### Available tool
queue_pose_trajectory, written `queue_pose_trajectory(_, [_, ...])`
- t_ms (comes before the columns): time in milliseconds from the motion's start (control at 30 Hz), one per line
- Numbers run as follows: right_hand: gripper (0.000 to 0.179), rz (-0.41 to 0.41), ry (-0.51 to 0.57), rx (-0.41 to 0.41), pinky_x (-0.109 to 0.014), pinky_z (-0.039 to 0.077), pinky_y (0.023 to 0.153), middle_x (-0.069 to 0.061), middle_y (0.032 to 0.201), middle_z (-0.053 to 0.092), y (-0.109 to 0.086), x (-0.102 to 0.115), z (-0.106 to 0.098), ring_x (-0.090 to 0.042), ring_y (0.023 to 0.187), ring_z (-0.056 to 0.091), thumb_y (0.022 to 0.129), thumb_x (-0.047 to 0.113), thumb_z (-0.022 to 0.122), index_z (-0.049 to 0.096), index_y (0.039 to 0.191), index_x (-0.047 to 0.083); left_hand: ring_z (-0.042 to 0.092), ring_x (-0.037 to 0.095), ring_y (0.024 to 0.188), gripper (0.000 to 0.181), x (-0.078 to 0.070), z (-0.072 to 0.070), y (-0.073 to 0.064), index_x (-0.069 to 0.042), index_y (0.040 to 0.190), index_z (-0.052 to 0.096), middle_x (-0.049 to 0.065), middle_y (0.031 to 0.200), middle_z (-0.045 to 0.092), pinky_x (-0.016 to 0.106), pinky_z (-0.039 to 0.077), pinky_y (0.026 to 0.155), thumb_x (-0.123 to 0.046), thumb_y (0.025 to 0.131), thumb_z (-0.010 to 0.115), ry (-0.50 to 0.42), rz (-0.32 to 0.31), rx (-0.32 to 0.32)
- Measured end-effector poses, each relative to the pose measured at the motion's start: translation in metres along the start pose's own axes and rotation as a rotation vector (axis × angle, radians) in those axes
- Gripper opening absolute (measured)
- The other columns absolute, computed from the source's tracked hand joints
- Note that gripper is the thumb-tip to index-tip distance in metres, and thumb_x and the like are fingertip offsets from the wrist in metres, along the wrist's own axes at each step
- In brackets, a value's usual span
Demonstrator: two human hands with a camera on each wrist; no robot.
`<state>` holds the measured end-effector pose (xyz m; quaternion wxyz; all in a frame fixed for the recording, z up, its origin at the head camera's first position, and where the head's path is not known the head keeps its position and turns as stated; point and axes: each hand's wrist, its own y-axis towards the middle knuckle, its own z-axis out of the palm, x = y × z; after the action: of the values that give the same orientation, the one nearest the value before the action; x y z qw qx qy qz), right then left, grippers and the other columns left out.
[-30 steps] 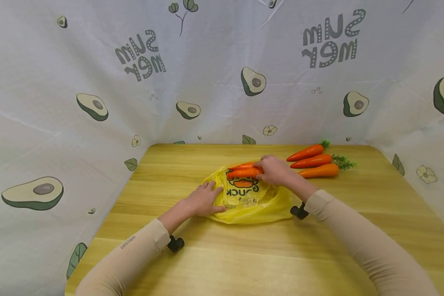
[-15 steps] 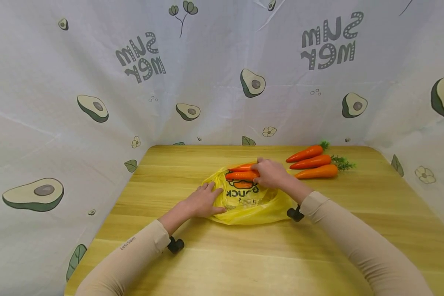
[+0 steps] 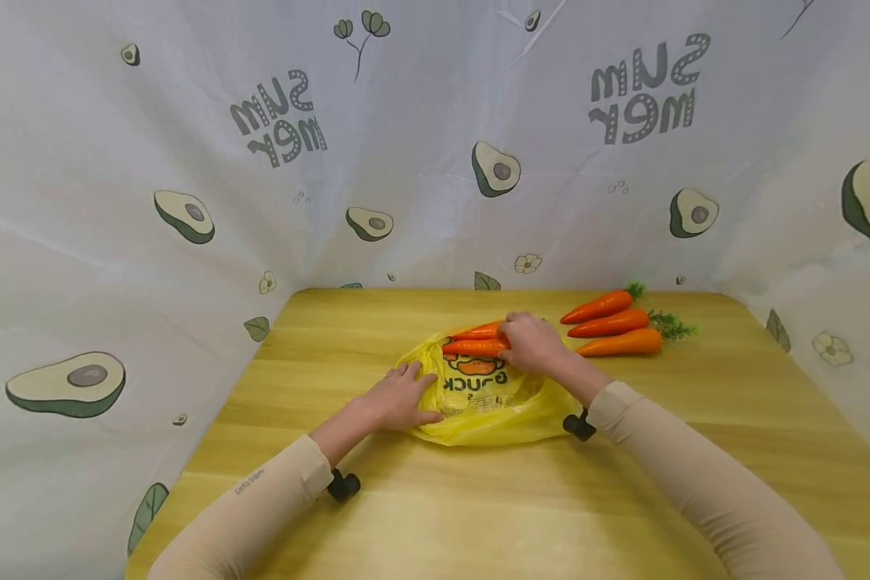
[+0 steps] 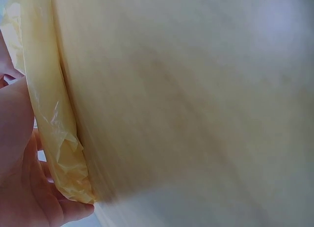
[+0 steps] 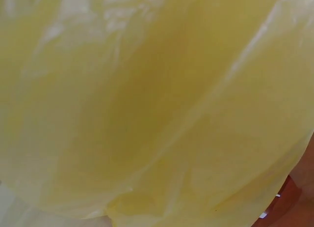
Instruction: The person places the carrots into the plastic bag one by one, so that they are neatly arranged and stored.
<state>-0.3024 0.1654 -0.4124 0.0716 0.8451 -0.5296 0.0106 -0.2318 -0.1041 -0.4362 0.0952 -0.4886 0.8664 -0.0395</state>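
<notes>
A yellow plastic bag [image 3: 507,431] lies on the table, its reversed print and duck picture showing. Two orange carrots [image 3: 471,348] lie over that print, pointed ends to the left. My right hand [image 3: 535,345] grips them near their right ends and covers the rest of them. With its fingers spread, my left hand [image 3: 399,399] rests on the bag's left edge. A rolled edge of the bag [image 4: 49,104] runs along the left hand in the left wrist view. Yellow film [image 5: 147,99] fills most of the right wrist view and hides the right hand's fingers.
Three more carrots [image 3: 609,324] with green tops lie side by side to the right of the bag, near the table's back edge. The wooden table [image 3: 435,515] meets a white cloth [image 3: 420,97] printed with avocados at the back and sides.
My right hand has shifted slightly left over the carrots. The left hand stays on the bag's edge. The head view has tilted a little, so the scene sits slightly lower.
</notes>
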Motion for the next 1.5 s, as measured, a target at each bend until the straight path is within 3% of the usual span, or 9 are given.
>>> queue_pose_trajectory(333, [0.03,-0.011,0.023,0.002,-0.045,0.056,0.081,-0.008,0.104,0.064,-0.007,0.0,0.003,-0.029,0.099,0.06,0.087,0.024,0.081,0.075,0.111,0.007,0.035,0.045,0.145,0.078,0.0,0.005,-0.003,-0.014,0.153,0.043,0.023,0.159,0.032,0.057,0.032,0.117,-0.063,0.094,0.057,-0.001,0.001,-0.009])
queue_pose_trajectory(667, [0.027,-0.04,0.04,-0.023,-0.046,0.055,0.083,-0.01,0.103,0.065,-0.004,-0.007,-0.002,-0.029,0.097,0.061,0.09,0.018,0.076,0.075,0.114,0.006,0.041,0.043,0.14,0.076,0.0,0.001,0.0,-0.013,0.152,0.044,0.023,0.154,0.036,0.056,0.035,0.116,-0.061,0.095,0.058,0.035,0.024,-0.033])
queue_pose_trajectory(1500, [0.038,-0.035,0.051,0.006,-0.05,0.051,0.091,-0.013,0.122,0.066,-0.009,-0.011,-0.006,-0.033,0.108,0.056,0.086,0.026,0.081,0.074,0.119,0.01,0.03,0.046,0.147,0.078,-0.002,0.0,-0.001,-0.015,0.155,0.04,0.023,0.162,0.026,0.057,0.029,0.119,-0.063,0.095,0.057,-0.018,-0.015,0.02])
